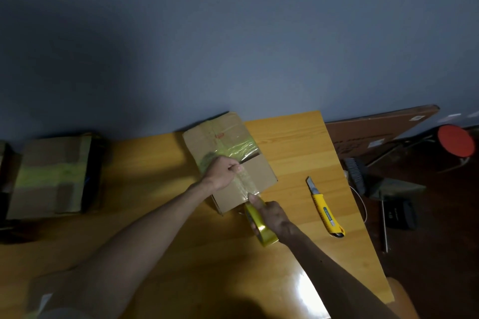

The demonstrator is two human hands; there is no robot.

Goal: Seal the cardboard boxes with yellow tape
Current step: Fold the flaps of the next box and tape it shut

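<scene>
A flat cardboard box (261, 168) lies on the wooden table (298, 137) near the wall, with a band of yellow tape across its flaps. My left hand (223, 172) rests on top of the box as a closed fist, pressing a strip of tape onto the lid. My right hand (272, 215) grips the yellow tape roll (261, 228) at the box's near edge, its thumb pressing the strip where it comes off the lid.
A yellow utility knife (325, 208) with its blade out lies right of the box. Another taped cardboard box (51, 176) sits at the far left. Beyond the table's right edge are a brown board (375, 132), a red stool (455, 141) and a brush (356, 173).
</scene>
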